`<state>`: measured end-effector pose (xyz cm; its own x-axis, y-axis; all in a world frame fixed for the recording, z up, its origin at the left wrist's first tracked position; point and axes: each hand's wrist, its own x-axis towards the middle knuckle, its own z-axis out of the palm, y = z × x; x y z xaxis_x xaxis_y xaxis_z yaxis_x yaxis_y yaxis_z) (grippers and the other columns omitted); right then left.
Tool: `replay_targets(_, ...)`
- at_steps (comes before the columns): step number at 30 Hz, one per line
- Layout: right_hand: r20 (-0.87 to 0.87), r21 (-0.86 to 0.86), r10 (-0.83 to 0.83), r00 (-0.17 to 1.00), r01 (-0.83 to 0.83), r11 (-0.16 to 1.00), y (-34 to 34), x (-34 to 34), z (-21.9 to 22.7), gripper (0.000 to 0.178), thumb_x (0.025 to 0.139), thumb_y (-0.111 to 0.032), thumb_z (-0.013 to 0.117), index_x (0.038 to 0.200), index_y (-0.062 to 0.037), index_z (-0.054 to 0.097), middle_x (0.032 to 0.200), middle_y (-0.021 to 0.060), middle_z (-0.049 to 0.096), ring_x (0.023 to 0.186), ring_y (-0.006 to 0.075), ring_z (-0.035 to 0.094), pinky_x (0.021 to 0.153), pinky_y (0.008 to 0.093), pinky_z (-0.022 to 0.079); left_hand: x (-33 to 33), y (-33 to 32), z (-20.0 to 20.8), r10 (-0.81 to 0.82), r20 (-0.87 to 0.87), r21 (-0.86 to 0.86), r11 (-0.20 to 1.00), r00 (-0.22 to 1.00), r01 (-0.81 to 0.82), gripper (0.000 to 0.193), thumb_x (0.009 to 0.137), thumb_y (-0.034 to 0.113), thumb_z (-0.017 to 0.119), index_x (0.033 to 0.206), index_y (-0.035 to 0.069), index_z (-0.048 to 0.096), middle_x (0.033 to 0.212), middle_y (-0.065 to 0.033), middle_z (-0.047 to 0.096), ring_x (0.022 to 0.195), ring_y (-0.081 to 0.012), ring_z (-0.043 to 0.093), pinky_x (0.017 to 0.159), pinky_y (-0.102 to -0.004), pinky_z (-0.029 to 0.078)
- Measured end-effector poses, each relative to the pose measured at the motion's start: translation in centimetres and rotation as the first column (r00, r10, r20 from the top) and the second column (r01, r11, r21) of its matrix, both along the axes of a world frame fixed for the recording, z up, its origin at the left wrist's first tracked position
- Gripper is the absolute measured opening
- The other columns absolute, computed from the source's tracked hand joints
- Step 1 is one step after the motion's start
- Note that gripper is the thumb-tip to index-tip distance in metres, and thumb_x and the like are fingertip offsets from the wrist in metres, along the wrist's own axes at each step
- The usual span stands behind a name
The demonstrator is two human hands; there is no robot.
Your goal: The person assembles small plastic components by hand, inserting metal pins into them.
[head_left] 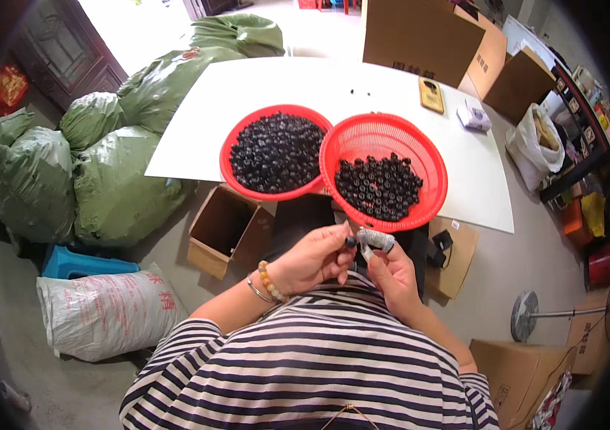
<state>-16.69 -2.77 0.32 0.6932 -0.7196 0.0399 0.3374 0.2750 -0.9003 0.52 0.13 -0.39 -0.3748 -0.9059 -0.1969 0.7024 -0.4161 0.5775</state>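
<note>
My left hand [312, 259], with bead bracelets at the wrist, pinches a small dark round bead [350, 242] between thumb and fingertips. My right hand [389, 269] has grey wrapped fingertips [376, 239] that meet the bead and seem to pinch a thin tool or thread, too small to make out. Both hands are held close together just below the table edge. Ahead on the white table [197, 136] stand two red mesh baskets: the left one [242, 140] heaped with dark beads, the right one [419, 143] holding a smaller pile and overlapping the first.
A yellow case [431, 94] and a small white object [474, 116] lie at the table's far right. Open cardboard boxes [222, 231] stand under the table. Green sacks [97, 165] are piled at left, a white sack [108, 309] and blue stool [79, 264] below them. Large cartons [419, 36] stand behind.
</note>
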Motion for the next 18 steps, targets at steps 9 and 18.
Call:
replay_targets(9, -0.105, -0.207, -0.059, 0.993, 0.036, 0.978, -0.3, 0.3, 0.1, 0.035, 0.085, -0.009, 0.051, 0.118, 0.0002, 0.041, 0.103, 0.0054, 0.054, 0.090, 0.0089, 0.050, 0.081, 0.0236, 0.039, -0.1, -0.4, 0.2, 0.066, 0.002, 0.039, 0.997, 0.998, -0.066, 0.022, 0.090, 0.027, 0.041, 0.090, 0.005, 0.048, 0.061, 0.0011, 0.046, 0.053, -0.0071, 0.050, 0.050, -0.0238, 0.049)
replay_targets(18, -0.123, -0.163, -0.057, 0.991, 0.037, 0.986, 0.0, 0.2, 1.2, 0.030, 0.084, -0.006, 0.050, 0.113, 0.0020, 0.043, 0.094, 0.0067, 0.058, 0.080, 0.0090, 0.055, 0.074, 0.0226, 0.043, -0.4, -0.2, 0.0, 0.067, 0.038, 0.024, 0.997, 0.997, -0.068, 0.023, 0.090, 0.027, 0.040, 0.086, 0.006, 0.048, 0.064, -0.0005, 0.048, 0.052, -0.0081, 0.047, 0.052, -0.0248, 0.048)
